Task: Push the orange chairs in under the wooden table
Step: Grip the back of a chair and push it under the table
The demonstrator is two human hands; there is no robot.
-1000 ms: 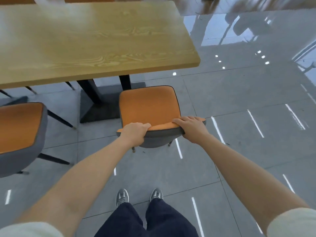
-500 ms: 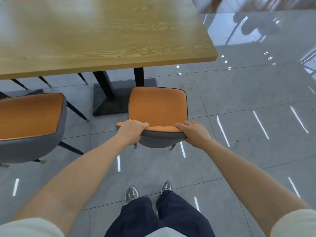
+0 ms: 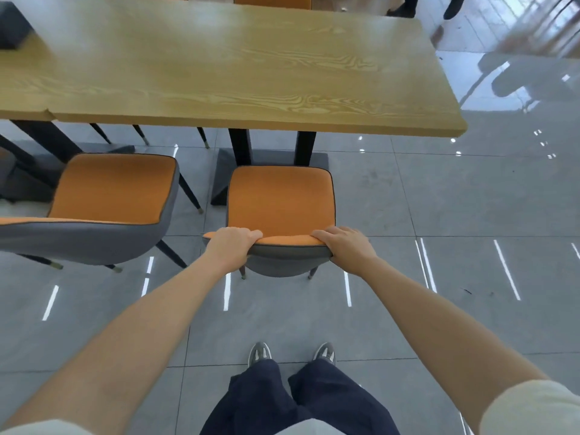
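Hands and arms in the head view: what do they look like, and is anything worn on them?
The left hand and right hand are bare, with no gloves. Both forearms are bare too, and no watch or bracelet shows at either wrist. An off-white left sleeve and right sleeve cover the upper arms at the bottom corners.

table [image 3: 219, 73]: yellow-tan wood, dark wavy grain, black legs. near chair [image 3: 279, 199]: orange seat, grey shell, dark piping. left chair [image 3: 113, 189]: same colours. floor [image 3: 439, 215]: glossy grey tiles. trousers [image 3: 298, 400]: navy.
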